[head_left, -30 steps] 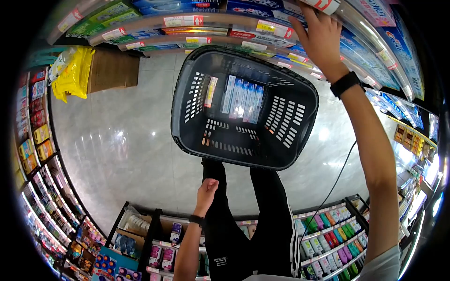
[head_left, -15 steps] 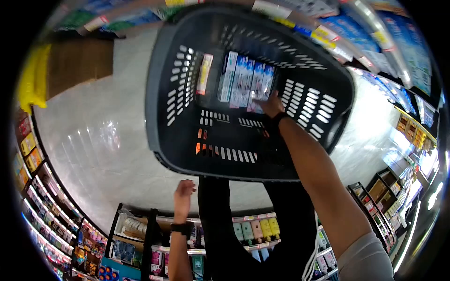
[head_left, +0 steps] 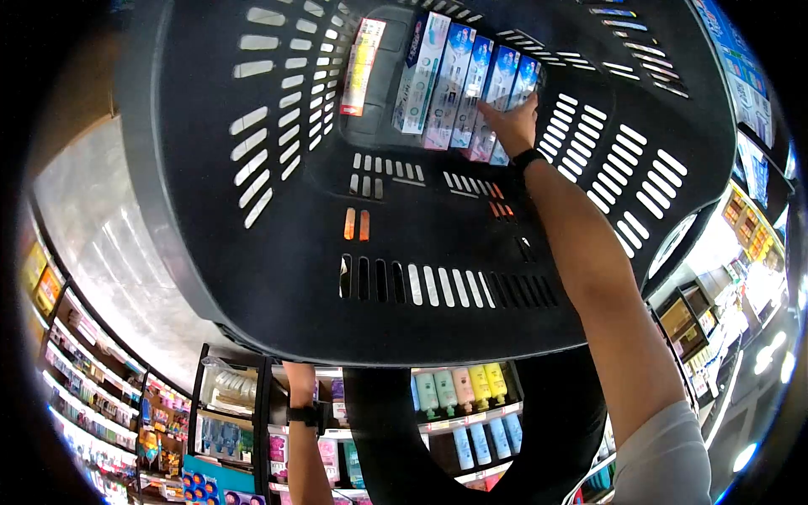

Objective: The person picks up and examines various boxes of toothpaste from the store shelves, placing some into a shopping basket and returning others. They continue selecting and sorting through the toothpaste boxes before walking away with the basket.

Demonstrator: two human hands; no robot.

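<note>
Shelves of bottles (head_left: 459, 391) in pastel colours stand nearest, low in the view, beside the person's dark trousers, and the left hand is hidden behind the near rim of the basket (head_left: 252, 278); only its forearm with a dark wristband (head_left: 303, 413) shows, so I cannot tell whether that hand is closed or spread. Farther on, the black plastic basket fills most of the view, its slotted walls stiff and light by the look of them. On its far floor lies a row of toothpaste boxes (head_left: 459, 84), side by side and touching, with one separate slim box (head_left: 360, 55) apart to their left. The right hand (head_left: 512, 126) reaches in from the right, fingers pressed onto the rightmost box (head_left: 520, 84) of the row, laid against it rather than clearly pinching it. Such a carton is likely light, thin-walled cardboard, glossy and a little slippery, easily dented at the corners; it is best taken across its long narrow sides near the middle.
</note>
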